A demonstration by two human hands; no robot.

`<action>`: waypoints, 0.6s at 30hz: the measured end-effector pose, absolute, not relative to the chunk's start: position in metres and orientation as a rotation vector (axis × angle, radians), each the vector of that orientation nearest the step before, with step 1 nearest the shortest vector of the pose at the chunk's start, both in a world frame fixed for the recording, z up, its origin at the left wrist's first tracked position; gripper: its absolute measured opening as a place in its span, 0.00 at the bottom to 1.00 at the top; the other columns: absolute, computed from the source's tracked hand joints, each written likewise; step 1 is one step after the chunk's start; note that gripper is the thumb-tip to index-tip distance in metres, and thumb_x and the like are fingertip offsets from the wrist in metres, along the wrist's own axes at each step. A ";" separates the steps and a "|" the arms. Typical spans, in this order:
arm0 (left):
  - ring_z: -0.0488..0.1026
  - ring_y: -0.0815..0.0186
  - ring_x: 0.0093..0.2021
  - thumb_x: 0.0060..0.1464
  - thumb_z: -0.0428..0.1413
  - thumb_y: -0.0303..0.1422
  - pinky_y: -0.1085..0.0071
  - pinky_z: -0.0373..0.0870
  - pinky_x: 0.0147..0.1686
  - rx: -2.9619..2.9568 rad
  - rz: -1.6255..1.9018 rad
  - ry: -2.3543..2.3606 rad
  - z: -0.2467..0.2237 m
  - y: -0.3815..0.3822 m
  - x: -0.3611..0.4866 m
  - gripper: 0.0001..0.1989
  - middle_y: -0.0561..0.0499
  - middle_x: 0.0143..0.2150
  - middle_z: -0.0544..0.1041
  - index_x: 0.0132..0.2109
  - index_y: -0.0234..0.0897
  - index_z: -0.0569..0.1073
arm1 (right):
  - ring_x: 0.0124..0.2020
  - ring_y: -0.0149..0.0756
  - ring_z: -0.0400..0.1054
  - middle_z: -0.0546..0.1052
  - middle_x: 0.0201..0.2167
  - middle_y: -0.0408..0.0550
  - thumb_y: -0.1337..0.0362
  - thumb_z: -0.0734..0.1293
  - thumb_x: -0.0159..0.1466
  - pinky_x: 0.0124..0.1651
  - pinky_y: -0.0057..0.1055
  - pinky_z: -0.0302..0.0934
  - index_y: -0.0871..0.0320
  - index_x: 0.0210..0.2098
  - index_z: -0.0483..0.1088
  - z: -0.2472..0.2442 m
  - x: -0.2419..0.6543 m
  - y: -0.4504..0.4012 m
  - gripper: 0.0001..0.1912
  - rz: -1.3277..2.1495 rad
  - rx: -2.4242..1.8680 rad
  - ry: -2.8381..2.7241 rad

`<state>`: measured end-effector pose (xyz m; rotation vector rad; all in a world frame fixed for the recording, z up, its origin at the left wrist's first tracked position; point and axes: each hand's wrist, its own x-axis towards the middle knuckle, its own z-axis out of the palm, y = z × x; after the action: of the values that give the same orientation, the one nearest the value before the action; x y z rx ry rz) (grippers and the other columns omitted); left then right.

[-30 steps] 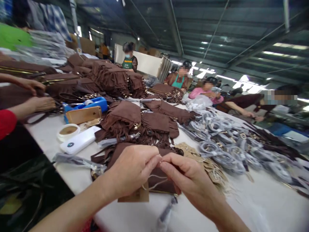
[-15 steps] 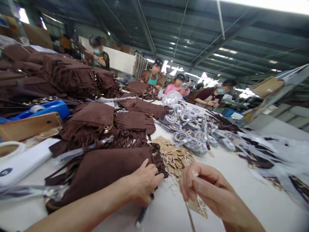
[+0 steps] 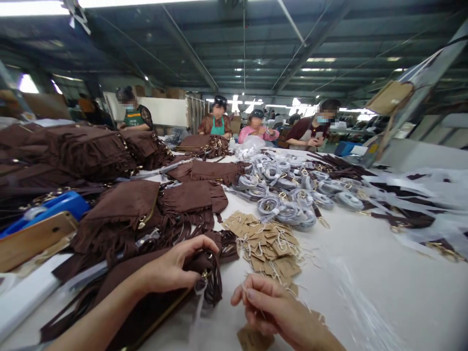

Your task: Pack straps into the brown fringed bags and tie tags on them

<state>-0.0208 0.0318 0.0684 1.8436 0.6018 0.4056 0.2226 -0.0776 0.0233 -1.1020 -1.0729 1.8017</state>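
A dark brown fringed bag (image 3: 146, 258) lies in front of me, its zipper edge toward me. My left hand (image 3: 175, 268) grips its right end, thumb beside the gold zipper hardware (image 3: 205, 274) and fingers over the top. A strip of clear wrap hangs below that thumb. To the right, my right hand (image 3: 266, 302) is closed in a pinch on a thin white string. A tan hang tag (image 3: 254, 339) dangles beneath these fingers. Just beyond is a heap of similar tan tags (image 3: 270, 243) with white strings.
More brown fringed bags (image 3: 120, 204) are piled left and behind. Wrapped coiled straps (image 3: 288, 185) spread across the back right. On the left lie a gold phone (image 3: 40, 239) and a blue tape dispenser (image 3: 54, 207). Clear plastic strands (image 3: 361, 302) lie right. Several co-workers stand or sit beyond.
My left hand has gone from lying on the bag to gripping its right end, which is now lifted and turned. My right hand has moved left and down, toward the bag.
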 end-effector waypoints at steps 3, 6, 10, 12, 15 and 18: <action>0.66 0.66 0.39 0.37 0.53 0.24 0.73 0.62 0.36 1.689 0.397 0.581 0.065 0.035 -0.021 0.28 0.56 0.39 0.71 0.50 0.38 0.67 | 0.14 0.17 0.48 0.72 0.22 0.41 0.45 0.71 0.58 0.17 0.21 0.36 0.63 0.38 0.74 0.022 0.217 -0.080 0.25 1.806 -1.092 -1.099; 0.67 0.66 0.40 0.38 0.56 0.24 0.73 0.62 0.37 1.631 0.396 0.573 0.061 0.035 -0.018 0.26 0.55 0.40 0.72 0.49 0.38 0.68 | 0.14 0.16 0.50 0.76 0.26 0.45 0.44 0.71 0.57 0.16 0.21 0.37 0.61 0.35 0.71 0.023 0.212 -0.082 0.24 1.806 -1.061 -1.091; 0.66 0.67 0.38 0.39 0.57 0.24 0.74 0.62 0.35 1.625 0.400 0.581 0.059 0.032 -0.016 0.25 0.56 0.38 0.73 0.48 0.38 0.68 | 0.13 0.13 0.51 0.79 0.35 0.49 0.44 0.73 0.55 0.16 0.19 0.38 0.60 0.28 0.66 0.025 0.198 -0.083 0.25 1.808 -0.991 -1.082; 0.66 0.67 0.37 0.39 0.57 0.24 0.74 0.62 0.34 1.622 0.401 0.581 0.059 0.031 -0.016 0.25 0.56 0.38 0.73 0.49 0.39 0.68 | 0.12 0.13 0.50 0.80 0.33 0.48 0.43 0.73 0.54 0.14 0.19 0.38 0.59 0.27 0.64 0.022 0.186 -0.083 0.26 1.856 -0.950 -1.066; 0.65 0.68 0.36 0.39 0.56 0.24 0.74 0.61 0.33 1.625 0.393 0.583 0.058 0.028 -0.015 0.26 0.57 0.36 0.71 0.50 0.38 0.68 | 0.10 0.15 0.49 0.79 0.26 0.43 0.42 0.73 0.54 0.13 0.18 0.39 0.58 0.29 0.64 0.010 0.166 -0.081 0.26 1.934 -0.880 -1.044; 0.64 0.69 0.35 0.38 0.55 0.24 0.74 0.60 0.33 1.654 0.410 0.581 0.059 0.026 -0.016 0.26 0.57 0.35 0.70 0.49 0.38 0.68 | 0.09 0.16 0.48 0.77 0.21 0.41 0.40 0.74 0.52 0.12 0.19 0.38 0.59 0.32 0.67 0.000 0.155 -0.080 0.28 1.971 -0.820 -1.035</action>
<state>-0.0161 0.0260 0.0588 1.6539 0.5806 0.4102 0.1554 -0.0796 0.0003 -0.8196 -1.0354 1.9714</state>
